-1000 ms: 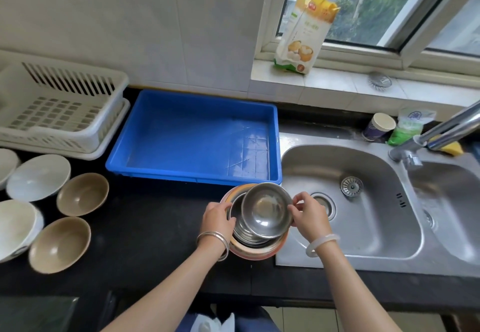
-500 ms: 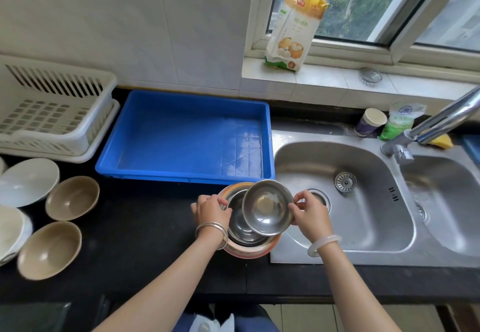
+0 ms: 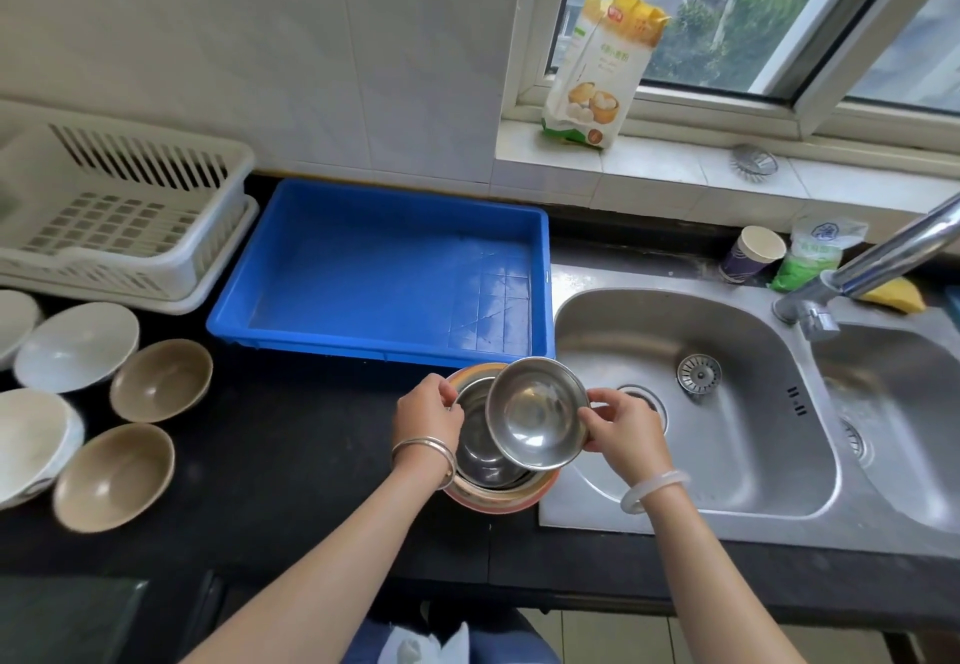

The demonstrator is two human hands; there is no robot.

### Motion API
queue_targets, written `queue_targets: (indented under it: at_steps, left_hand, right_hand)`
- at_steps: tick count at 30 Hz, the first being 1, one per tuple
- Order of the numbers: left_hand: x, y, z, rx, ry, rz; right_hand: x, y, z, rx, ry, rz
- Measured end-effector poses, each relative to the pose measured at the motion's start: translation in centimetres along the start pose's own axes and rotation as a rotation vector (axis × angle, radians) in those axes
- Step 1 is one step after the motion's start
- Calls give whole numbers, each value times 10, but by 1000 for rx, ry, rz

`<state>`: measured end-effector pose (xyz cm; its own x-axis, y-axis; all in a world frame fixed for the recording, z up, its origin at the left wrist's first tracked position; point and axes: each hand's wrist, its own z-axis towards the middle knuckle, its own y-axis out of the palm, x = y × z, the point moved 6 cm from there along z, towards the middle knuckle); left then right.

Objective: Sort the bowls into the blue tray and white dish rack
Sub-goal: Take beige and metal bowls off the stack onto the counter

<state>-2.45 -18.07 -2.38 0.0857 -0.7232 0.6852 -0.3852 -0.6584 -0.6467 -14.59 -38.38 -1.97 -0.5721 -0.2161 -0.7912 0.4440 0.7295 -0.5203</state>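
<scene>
A small steel bowl (image 3: 535, 411) is tilted above a stack of steel bowls (image 3: 480, 453) that sits in an orange-rimmed bowl (image 3: 498, 500) on the black counter. My right hand (image 3: 626, 427) pinches the small bowl's right rim. My left hand (image 3: 428, 416) grips the left rim of the stack. Behind them lies the blue tray (image 3: 363, 346), with nothing in it. At far left stands the white dish rack (image 3: 124, 227). Two tan bowls (image 3: 161, 380) and several white bowls (image 3: 78, 338) rest on the counter at left.
A steel double sink (image 3: 691, 403) lies right of the stack, its tap (image 3: 878, 263) above. A paper cup (image 3: 753, 253), a green bag (image 3: 813, 258) and a yellow sponge (image 3: 893, 294) sit behind it. A flour packet (image 3: 602, 71) stands on the windowsill.
The small steel bowl has lifted slightly and tilted over the stack in my right hand. My left hand stays on the stack's rim.
</scene>
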Motion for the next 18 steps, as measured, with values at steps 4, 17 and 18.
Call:
queue_targets:
  at_steps: [4, 17, 18]
  left_hand:
    - [-2, -13, -2, 32, -24, -115]
    - [-84, -94, -17, 254, -243, -522]
    - [-96, -101, -19, 282, -272, -552]
  right_hand:
    - [-6, -2, 0, -32, -14, 46]
    - [-84, 45, 0, -223, -121, 193]
    - [-90, 57, 1, -247, -124, 194]
